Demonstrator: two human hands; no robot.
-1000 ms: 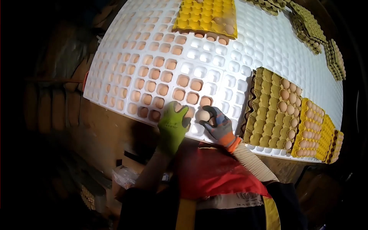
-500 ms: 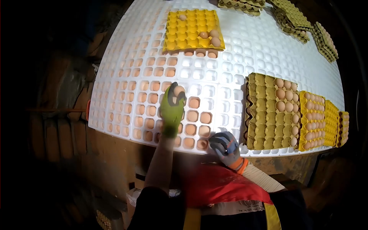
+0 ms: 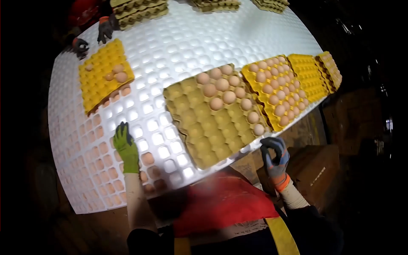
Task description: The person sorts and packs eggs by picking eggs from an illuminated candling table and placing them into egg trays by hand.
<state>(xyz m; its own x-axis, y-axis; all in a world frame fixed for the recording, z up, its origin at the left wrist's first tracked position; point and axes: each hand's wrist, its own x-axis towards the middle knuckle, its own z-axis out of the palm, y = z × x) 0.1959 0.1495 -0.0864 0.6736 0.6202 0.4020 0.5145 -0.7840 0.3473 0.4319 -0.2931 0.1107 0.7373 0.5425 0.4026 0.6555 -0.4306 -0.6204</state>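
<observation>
Overall, the table is covered by white pocketed foam packaging [image 3: 151, 125], which is surrounded by a dark room. The olive pulp egg tray [image 3: 199, 123] is set along its near edge, directly ahead of the red apron [image 3: 225, 202]. Many pockets left of that tray are filled with eggs.

Beyond the olive tray to the left, one yellow egg tray [image 3: 95, 87] is loaded with four eggs [image 3: 121, 77]. Two gloved hands of another person [image 3: 105, 30] are seen just behind it. Three stacks of olive trays [image 3: 138, 13] are lined up beyond the landmark tray, which itself is loaded with twelve brown eggs [image 3: 222, 84], mostly at its right side. To its right, three yellow tray positions [image 3: 272, 87] are seen; the nearest is heavily filled.

The green-gloved left hand [image 3: 126, 146] is held left of the olive tray, fingers extended and close together; its palm is hidden, so whether anything is gripped cannot be told. The grey-and-blue-gloved right hand [image 3: 275, 158] is held beside the tray's near right corner, fingers loosely curled, partly open, with no egg visible in it.
</observation>
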